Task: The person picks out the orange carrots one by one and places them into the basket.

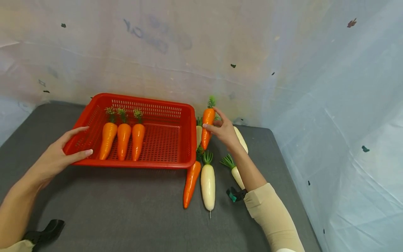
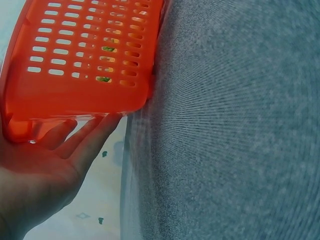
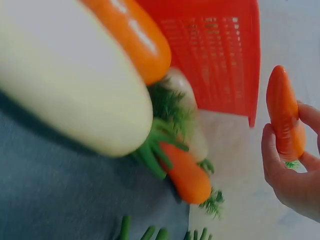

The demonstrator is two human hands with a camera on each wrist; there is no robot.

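Observation:
My left hand [image 1: 56, 154] holds the left end of a red slotted plastic basket [image 1: 167, 165], thumb over the front rim; in the left wrist view the fingers [image 2: 85, 142] lie at the basket's rim. Inside stand or lie three orange carrots with green tops, a left one [image 1: 108, 138], a middle one [image 1: 124, 140] and a right one [image 1: 138, 140], side by side. Just past the basket's right end, my right hand [image 1: 226, 133] pinches another carrot [image 1: 207, 120] between thumb and fingers, green top upward. The right wrist view shows this held carrot [image 3: 283, 110] raised off the table.
Right of the basket, a carrot [image 1: 191, 185] and a white radish [image 1: 207, 185] lie on the grey table [image 1: 132, 210]. More radishes lie beside the right forearm, one near [image 1: 237, 176] and one farther back [image 1: 241, 141]. A plastic-sheeted wall [image 1: 189, 52] rises behind.

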